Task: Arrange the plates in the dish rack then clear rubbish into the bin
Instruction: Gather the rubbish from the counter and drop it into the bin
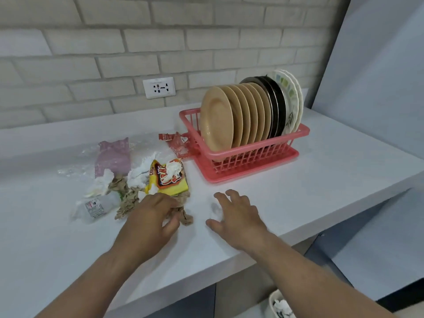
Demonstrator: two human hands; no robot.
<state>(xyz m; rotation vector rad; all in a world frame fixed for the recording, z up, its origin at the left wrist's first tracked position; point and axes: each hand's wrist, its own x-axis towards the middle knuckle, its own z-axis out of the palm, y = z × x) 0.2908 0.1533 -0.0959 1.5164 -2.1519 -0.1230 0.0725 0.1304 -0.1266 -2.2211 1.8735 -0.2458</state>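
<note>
**Plates racked, hands at the rubbish**

The plates stand on edge in the pink rack point(241, 157), packed close in one row. Seven or so are tan plates point(216, 120), plain and glossy, at the rack's left end. Behind them come black plates point(278, 104) with thin pale rims, then white plates point(292, 99) with scalloped edges, green squares and a dark leaf print at the right end. The rack sits in a matching pink tray on the white counter point(321, 180).

The rubbish point(137, 180) lies in a loose heap on the counter left of the rack. A torn red wrapper point(176, 141) touches the rack's left wall. Left of and nearer than the rack are a yellow wrapper point(168, 180) with red and black lettering, crumpled white tissues point(137, 175), a pink bag point(113, 154), clear film point(73, 166) and a small clear bottle point(94, 207) with a label. Brown paper point(128, 198) lies in shreds among them.

The left hand point(151, 216) is at the heap's near edge, its fingers curled around a clump of the brown paper. The right hand point(234, 212) is in front of the rack, fingers spread apart over a white wad point(216, 210). I cannot tell whether it touches the wad.

The bin point(280, 304) shows below the counter edge, well in front of the rack, with white tissue inside. A socket point(159, 87) is on the brick wall left of the rack.
</note>
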